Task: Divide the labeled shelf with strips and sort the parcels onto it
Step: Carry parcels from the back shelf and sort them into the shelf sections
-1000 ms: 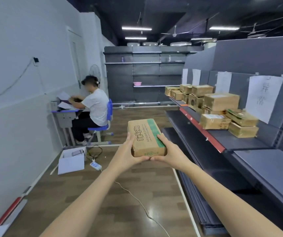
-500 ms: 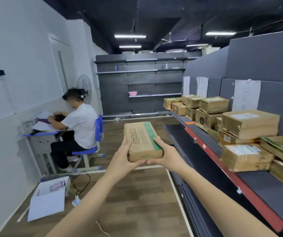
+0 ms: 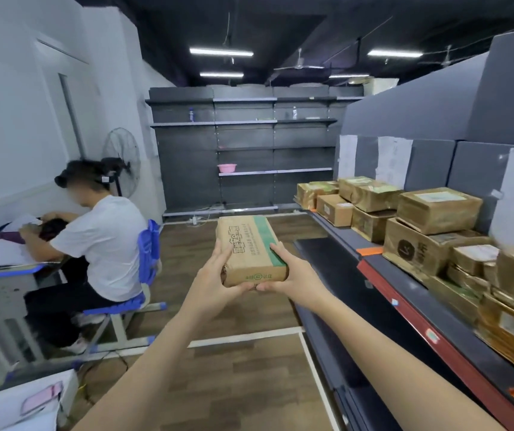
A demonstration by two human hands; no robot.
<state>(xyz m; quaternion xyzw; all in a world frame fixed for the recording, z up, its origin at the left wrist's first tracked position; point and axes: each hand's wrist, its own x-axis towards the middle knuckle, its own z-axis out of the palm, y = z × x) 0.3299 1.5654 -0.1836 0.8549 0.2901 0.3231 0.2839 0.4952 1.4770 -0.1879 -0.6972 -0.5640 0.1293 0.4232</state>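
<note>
Both hands, left hand point(image 3: 215, 283) and right hand point(image 3: 293, 279), grip one brown parcel point(image 3: 249, 248) between them. More parcels, uncountable, crowd the right shelf point(image 3: 405, 276).

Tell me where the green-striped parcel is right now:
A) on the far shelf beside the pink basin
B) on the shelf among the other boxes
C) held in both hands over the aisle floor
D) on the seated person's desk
C: the left hand and right hand grip the green-striped parcel from either side, in the air left of the shelf.
</note>
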